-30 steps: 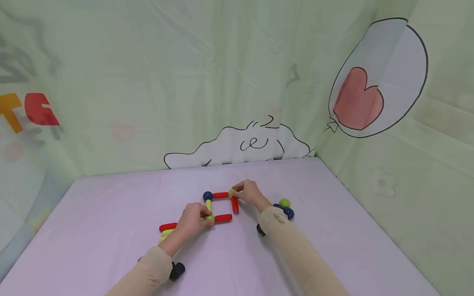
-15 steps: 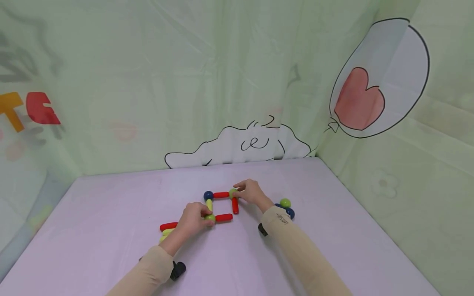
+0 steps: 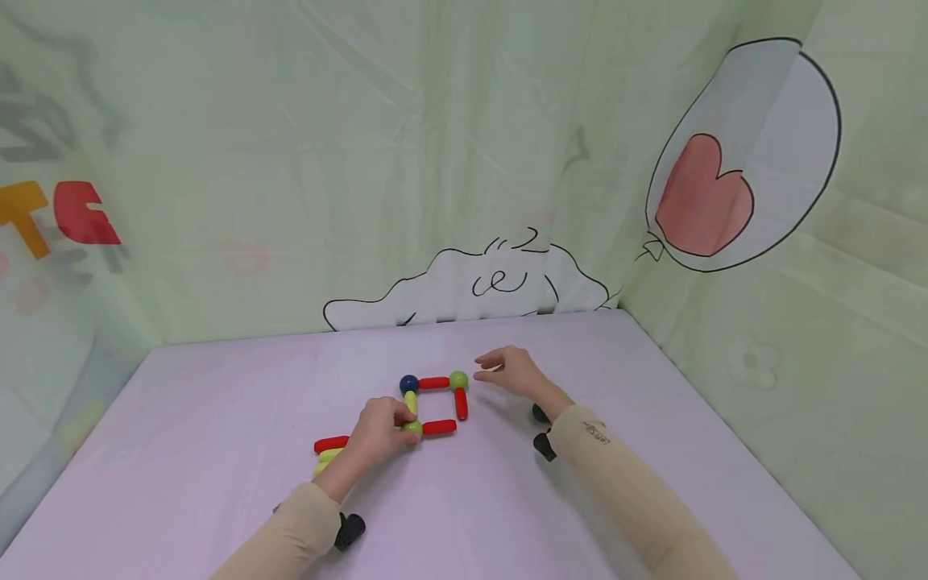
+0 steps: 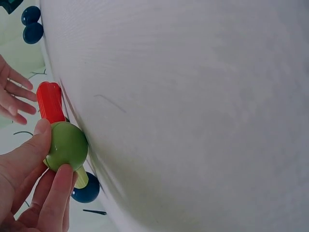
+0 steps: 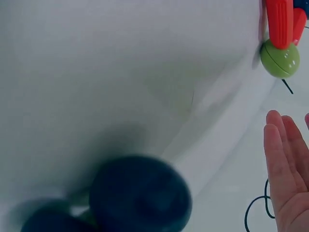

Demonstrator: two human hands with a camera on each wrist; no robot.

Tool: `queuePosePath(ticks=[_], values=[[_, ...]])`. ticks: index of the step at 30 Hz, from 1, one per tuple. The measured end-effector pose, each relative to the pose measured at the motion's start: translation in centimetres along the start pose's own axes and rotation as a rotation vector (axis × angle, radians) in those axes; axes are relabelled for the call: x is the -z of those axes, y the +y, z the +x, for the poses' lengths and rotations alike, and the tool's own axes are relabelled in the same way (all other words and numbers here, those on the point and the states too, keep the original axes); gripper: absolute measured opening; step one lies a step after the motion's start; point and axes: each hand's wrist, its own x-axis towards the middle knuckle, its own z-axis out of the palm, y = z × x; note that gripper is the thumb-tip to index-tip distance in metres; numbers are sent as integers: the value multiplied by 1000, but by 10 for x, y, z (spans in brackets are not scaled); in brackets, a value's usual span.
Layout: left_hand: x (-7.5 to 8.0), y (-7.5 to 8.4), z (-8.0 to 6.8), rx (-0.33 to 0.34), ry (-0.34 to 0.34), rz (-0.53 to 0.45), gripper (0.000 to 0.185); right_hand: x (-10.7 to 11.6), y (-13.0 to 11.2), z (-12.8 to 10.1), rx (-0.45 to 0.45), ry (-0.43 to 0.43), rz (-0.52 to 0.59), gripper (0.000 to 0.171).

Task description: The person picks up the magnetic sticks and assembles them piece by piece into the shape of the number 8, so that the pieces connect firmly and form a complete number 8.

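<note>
A square of sticks and balls lies flat on the pale purple table: a dark blue ball, a red stick, a green ball, a second red stick, a third red stick and a yellow stick. My left hand pinches the near-left green ball between thumb and fingers. My right hand hovers open just right of the far green ball, touching nothing.
A loose red stick and yellow sticks lie left of my left hand. Dark blue balls sit under my right wrist. Green printed curtains close off the table's back and right side.
My right hand has let go of the far green ball and drawn away to the right, fingers opening. The left hand has kept its pinch on the near green ball.
</note>
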Motion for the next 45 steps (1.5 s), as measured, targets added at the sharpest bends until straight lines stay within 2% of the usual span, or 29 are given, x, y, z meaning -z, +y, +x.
queuePosePath(ticks=[9, 20, 31, 45], values=[[-2, -1, 0, -15, 7, -4, 28, 20, 18, -21, 16, 9, 45, 36], [-3, -1, 1, -20, 12, 12, 27, 39, 52, -48, 92, 53, 72, 41], [-2, 0, 0, -26, 18, 25, 28, 57, 73, -63, 43, 80, 21, 40], [-1, -1, 0, -26, 15, 20, 28, 62, 100, -63, 0, -23, 4, 39]])
